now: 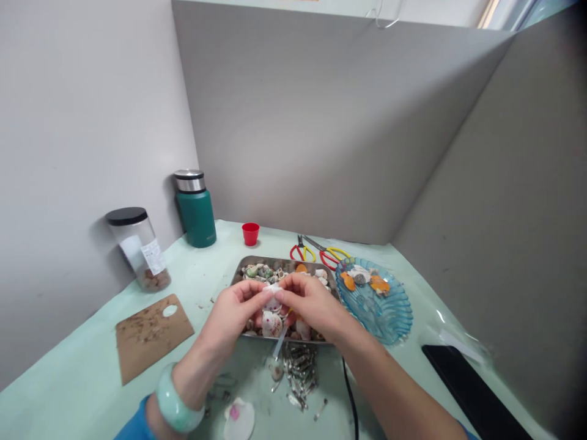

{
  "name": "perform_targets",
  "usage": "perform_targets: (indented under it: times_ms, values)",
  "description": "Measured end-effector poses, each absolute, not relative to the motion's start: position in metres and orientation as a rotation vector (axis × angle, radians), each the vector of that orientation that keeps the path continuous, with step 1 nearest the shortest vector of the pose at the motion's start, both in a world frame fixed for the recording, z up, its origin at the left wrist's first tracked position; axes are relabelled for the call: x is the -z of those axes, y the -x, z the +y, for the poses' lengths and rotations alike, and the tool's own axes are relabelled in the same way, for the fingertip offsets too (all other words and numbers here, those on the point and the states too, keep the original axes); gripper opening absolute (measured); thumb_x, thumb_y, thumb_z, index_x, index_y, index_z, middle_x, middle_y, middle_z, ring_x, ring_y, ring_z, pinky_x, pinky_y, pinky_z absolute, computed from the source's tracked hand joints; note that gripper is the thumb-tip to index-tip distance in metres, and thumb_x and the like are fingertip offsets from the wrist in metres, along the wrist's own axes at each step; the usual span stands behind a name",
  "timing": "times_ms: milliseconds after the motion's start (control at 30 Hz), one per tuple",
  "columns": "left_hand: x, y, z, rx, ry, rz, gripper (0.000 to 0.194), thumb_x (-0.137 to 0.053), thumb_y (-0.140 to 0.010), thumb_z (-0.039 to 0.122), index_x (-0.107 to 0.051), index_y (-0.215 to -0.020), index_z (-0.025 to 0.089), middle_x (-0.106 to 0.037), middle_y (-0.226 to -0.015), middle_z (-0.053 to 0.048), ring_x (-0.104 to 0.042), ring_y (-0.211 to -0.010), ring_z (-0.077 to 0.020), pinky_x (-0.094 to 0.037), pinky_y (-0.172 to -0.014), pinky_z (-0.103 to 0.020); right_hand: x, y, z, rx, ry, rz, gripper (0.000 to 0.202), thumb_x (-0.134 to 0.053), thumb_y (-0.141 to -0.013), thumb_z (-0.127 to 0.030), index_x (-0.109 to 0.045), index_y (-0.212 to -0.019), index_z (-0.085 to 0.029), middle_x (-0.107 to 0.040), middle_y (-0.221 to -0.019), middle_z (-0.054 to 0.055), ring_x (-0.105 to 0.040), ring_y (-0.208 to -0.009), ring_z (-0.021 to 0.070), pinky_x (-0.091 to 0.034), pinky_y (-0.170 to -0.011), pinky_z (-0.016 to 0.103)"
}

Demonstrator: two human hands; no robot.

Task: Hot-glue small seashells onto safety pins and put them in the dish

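My left hand [238,308] and my right hand [312,302] meet above the metal tray [284,340]. The fingertips of both pinch a small white piece [273,289], mostly covered by the thumbs, so its kind does not show. Just below the fingers sits a white shell with reddish spots [272,325]; I cannot tell whether it hangs from the held piece or lies in the tray. Many small shells [261,271] fill the tray. In front of it a heap of small metal clips [300,370] lies on the table, and a white disc with a pink spot [239,418] is nearer me.
A blue ribbed plate [383,324] holds orange and white shells. Behind are scissors [328,250] and a red cup [250,234]. Leftward stand a green flask [197,214], a jar [140,250] and a brown board [153,333]. A black cable [351,397] and dark flat slab [472,391] lie rightward.
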State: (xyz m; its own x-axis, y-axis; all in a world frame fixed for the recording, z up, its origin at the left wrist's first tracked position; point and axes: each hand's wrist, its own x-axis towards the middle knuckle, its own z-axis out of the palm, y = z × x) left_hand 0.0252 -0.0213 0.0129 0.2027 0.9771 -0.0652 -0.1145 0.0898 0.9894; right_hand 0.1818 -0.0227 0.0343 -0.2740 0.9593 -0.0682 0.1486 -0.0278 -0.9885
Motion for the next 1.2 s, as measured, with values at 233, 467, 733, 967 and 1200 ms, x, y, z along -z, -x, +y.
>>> perform_targets:
  times_ms: [233, 467, 733, 967, 1200]
  values:
    - [-0.013, -0.021, -0.019, -1.006, -1.011, 0.889, 0.024, -0.068, -0.070, 0.032, -0.063, -0.083, 0.012, -0.050, -0.045, 0.005, -0.042, -0.041, -0.0053, -0.034, -0.045, -0.018, -0.025, -0.183, -0.019, -1.376, 1.160, -1.527, 0.011, -0.058, -0.078, -0.026, -0.052, -0.075, -0.017, -0.053, -0.061, -0.003, -0.051, -0.050, 0.0078, -0.048, -0.045, 0.019]
    - [-0.011, -0.020, -0.018, -1.097, -1.053, 0.930, 0.023, -0.068, -0.070, 0.034, -0.063, -0.078, 0.014, -0.048, -0.044, 0.006, -0.040, -0.042, -0.0052, -0.034, -0.046, -0.018, -0.024, -0.185, -0.018, -1.090, 1.230, -1.748, 0.016, -0.054, -0.081, -0.033, -0.055, -0.078, -0.017, -0.055, -0.067, -0.002, -0.052, -0.059, 0.0101, -0.044, -0.051, 0.021]
    - [-0.007, -0.008, -0.006, -1.240, -1.172, 1.169, 0.030, -0.065, -0.069, 0.041, -0.062, -0.083, 0.014, -0.052, -0.049, 0.005, -0.043, -0.044, -0.0084, -0.036, -0.048, -0.020, -0.030, -0.194, -0.021, -0.221, 1.387, -2.352, 0.017, -0.051, -0.084, -0.024, -0.066, -0.079, -0.019, -0.065, -0.078, 0.002, -0.055, -0.076, 0.0147, -0.035, -0.066, 0.025]
    - [-0.008, -0.005, -0.003, -1.210, -1.391, 1.408, 0.031, -0.061, -0.068, 0.041, -0.067, -0.085, 0.015, -0.061, -0.056, 0.001, -0.048, -0.044, -0.0129, -0.035, -0.044, -0.024, -0.035, -0.185, -0.005, 0.001, 1.501, -2.707, 0.020, -0.047, -0.084, -0.023, -0.067, -0.087, -0.022, -0.068, -0.086, 0.005, -0.060, -0.083, 0.0192, -0.037, -0.065, 0.026]
    - [0.000, 0.003, 0.003, -1.263, -1.647, 1.666, 0.033, -0.053, -0.073, 0.043, -0.069, -0.090, 0.019, -0.072, -0.078, -0.005, -0.063, -0.069, -0.0209, -0.045, -0.065, -0.029, -0.026, -0.151, 0.021, 0.056, 1.409, -2.933, 0.018, -0.056, -0.076, -0.020, -0.066, -0.091, -0.021, -0.067, -0.092, 0.009, -0.061, -0.085, 0.0230, -0.043, -0.066, 0.029]
